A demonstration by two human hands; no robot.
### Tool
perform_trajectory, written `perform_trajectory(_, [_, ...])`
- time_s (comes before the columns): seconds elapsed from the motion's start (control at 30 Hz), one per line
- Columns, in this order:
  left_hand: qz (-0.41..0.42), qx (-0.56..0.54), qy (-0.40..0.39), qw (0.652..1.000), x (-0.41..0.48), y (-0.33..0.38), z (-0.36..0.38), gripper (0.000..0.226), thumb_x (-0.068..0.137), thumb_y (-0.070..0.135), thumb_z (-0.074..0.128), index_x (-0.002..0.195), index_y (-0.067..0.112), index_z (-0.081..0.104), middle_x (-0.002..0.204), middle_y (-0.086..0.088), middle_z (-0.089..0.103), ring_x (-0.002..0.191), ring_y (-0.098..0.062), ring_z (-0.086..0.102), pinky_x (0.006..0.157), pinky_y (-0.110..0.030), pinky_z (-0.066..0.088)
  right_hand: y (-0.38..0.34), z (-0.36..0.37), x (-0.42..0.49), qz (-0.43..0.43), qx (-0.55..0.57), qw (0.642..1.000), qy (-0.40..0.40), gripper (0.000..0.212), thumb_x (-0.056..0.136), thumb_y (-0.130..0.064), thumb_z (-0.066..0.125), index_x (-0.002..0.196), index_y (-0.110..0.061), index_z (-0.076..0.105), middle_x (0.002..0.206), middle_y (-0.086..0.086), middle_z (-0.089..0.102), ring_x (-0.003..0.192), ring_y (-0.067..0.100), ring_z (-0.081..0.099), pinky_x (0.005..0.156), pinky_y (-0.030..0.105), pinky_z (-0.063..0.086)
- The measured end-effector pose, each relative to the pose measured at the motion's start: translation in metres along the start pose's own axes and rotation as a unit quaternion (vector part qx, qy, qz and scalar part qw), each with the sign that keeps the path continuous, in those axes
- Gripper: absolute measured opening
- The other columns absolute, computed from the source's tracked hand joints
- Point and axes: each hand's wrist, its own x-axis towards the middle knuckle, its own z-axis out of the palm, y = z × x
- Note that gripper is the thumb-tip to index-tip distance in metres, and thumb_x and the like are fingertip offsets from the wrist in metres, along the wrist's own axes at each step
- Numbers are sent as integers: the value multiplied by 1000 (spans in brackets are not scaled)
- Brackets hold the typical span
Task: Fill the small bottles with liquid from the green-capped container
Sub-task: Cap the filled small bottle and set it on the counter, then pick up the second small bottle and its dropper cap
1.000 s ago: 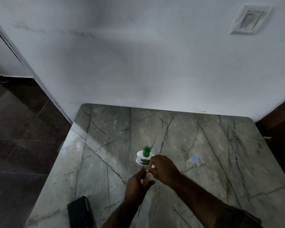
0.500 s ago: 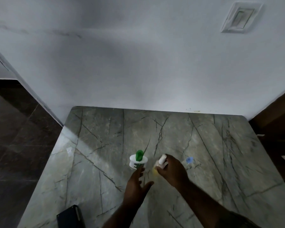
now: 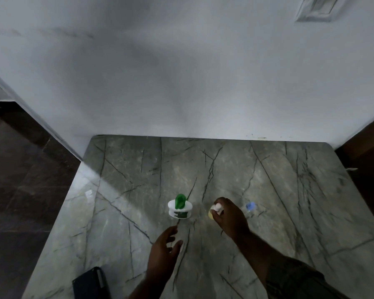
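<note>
**Ana:** Where is the green-capped container?

**Ben:** It stands up straight near the middle of the table; no hand holds it; its green cap is on.

**Ana:** And the hands?

**Ben:** The right hand is at three o'clock from the container, near it but apart; its fingers curl round a small bottle and pinch it by the white top; there is yellow stuff low in that bottle; I cannot tell if it sits on the table. The left hand is at six o'clock from the container; its fingers are spread loose and hold nothing.

**Ana:** So which step is this?

**Ben:** I think this bottle is filled and is being put down; that is my guess. A blue-capped bottle stands at three o'clock from the right hand; it looks see-through, so maybe it is next.

**Ana:** What does that need?

**Ben:** Let go softly so the small bottle does not tip; then take the blue cap off; one hand holds that bottle, the other tips the container slowly, because the mouth is tiny.

**Ana:** Is there room?

**Ben:** Yes; the wall is at twelve o'clock, well apart; the table edges at three and nine o'clock are far off too; a black thing lies at seven o'clock from the left hand, near the front edge; mind the elbow there.
</note>
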Motion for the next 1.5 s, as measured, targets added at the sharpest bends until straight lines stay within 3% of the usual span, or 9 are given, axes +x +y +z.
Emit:
perform_trajectory(0.3, [-4, -7, -4, 1000, 1, 6, -1, 42, 90, 16, 73, 128, 26, 61, 119, 9, 67, 105, -11, 67, 79, -18, 55, -2, -14, -12, 42, -60, 997, -24, 62, 84, -50, 66, 137, -23, 49, 128, -4, 59, 109, 14, 63, 88, 28, 52])
perform_trajectory(0.47, [-8, -3, -10, 1000, -2, 4, -3, 40, 90, 18, 73, 127, 26, 61, 112, 11, 69, 96, -4, 68, 79, -21, 55, -14, -66, -37, 30, -101, 981, 165, 37, 85, -40, 66, 118, -25, 58, 114, -6, 58, 86, 11, 64, 62, 25, 52])
perform_trajectory(0.6, [-4, 8, -18, 1000, -7, 4, 2, 38, 89, 18, 73, 125, 27, 62, 110, 10, 71, 90, 0, 69, 66, -11, 50, 11, -78, -22, 113, -167, 976, 78, 52, 83, -39, 68, 131, -28, 50, 134, -3, 46, 108, 18, 58, 73, 31, 55])
perform_trajectory(0.77, [1, 11, -30, 1000, -12, 3, 4, 37, 89, 15, 73, 123, 25, 63, 107, 8, 71, 89, -2, 69, 66, -3, 49, 31, -60, -13, 118, -148, 982, -7, 25, 90, -12, 55, 112, -20, 63, 116, 3, 57, 90, 23, 65, 74, 30, 53])
perform_trajectory(0.9, [-2, 7, -30, 1000, -15, 2, 3, 34, 90, 13, 73, 120, 27, 64, 105, 8, 71, 90, -3, 69, 66, -1, 48, 34, -60, -13, 118, -156, 981, -1, 28, 87, -4, 55, 110, -20, 62, 111, 3, 57, 85, 21, 65, 69, 25, 49])
perform_trajectory(1.03, [6, 14, -41, 999, -17, 4, 6, 36, 89, 14, 72, 110, 40, 59, 107, 7, 73, 88, -1, 70, 68, -4, 50, 11, -68, -28, 108, -129, 985, 44, 15, 89, -17, 63, 103, -16, 66, 102, 5, 60, 86, 22, 63, 72, 27, 48])
perform_trajectory(1.33, [48, 61, -124, 989, -13, 6, 39, 59, 81, 37, 77, 135, 34, 53, 130, 21, 55, 119, 0, 55, 106, -27, 46, -82, -49, -71, -39, -25, 994, -99, 13, 84, -30, 68, 90, -19, 66, 92, -6, 63, 85, 7, 59, 75, 18, 44])
perform_trajectory(1.4, [23, 38, -135, 990, -13, 7, 44, 45, 81, 47, 69, 123, 34, 63, 118, 13, 69, 106, -3, 66, 98, -34, 55, -94, -48, -73, -30, -4, 994, -110, 17, 83, -38, 68, 82, -22, 62, 80, -9, 61, 77, 6, 57, 69, 22, 44])
perform_trajectory(1.5, [10, -2, -143, 990, -19, 26, 41, 17, 101, 25, 53, 111, 19, 65, 90, -4, 72, 66, -7, 64, 59, -24, 51, -101, -48, -75, 3, -77, 992, -98, 38, 87, -58, 56, 69, -25, 49, 63, -10, 48, 66, 9, 51, 57, 24, 33])
